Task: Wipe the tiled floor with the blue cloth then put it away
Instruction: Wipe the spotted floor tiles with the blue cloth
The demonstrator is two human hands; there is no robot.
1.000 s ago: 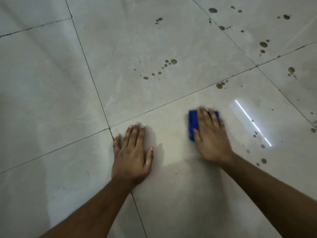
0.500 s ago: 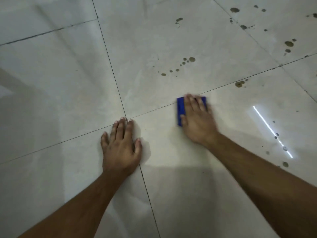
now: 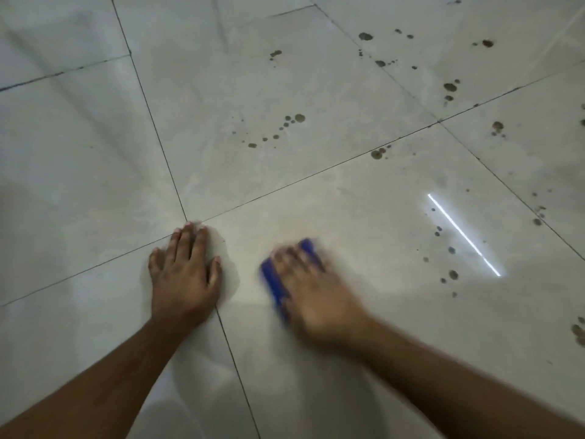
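A folded blue cloth (image 3: 274, 283) lies on the pale tiled floor (image 3: 364, 223), mostly covered by my right hand (image 3: 311, 289), which presses on it with straight fingers and is blurred by motion. Only the cloth's left edge and a far corner show. My left hand (image 3: 185, 270) rests flat on the floor to the cloth's left, fingers straight, over a crossing of dark grout lines.
Brown spots (image 3: 286, 125) dot the tile beyond my hands. More brown stains (image 3: 449, 88) spread over the far right, and smaller drops (image 3: 452, 274) lie right of the cloth. A bright strip of reflected light (image 3: 463, 234) crosses the right tile.
My right hand has slid the cloth back toward me, away from the grout line it reached half a second ago. My left hand stays planted on the floor. The view has shifted.
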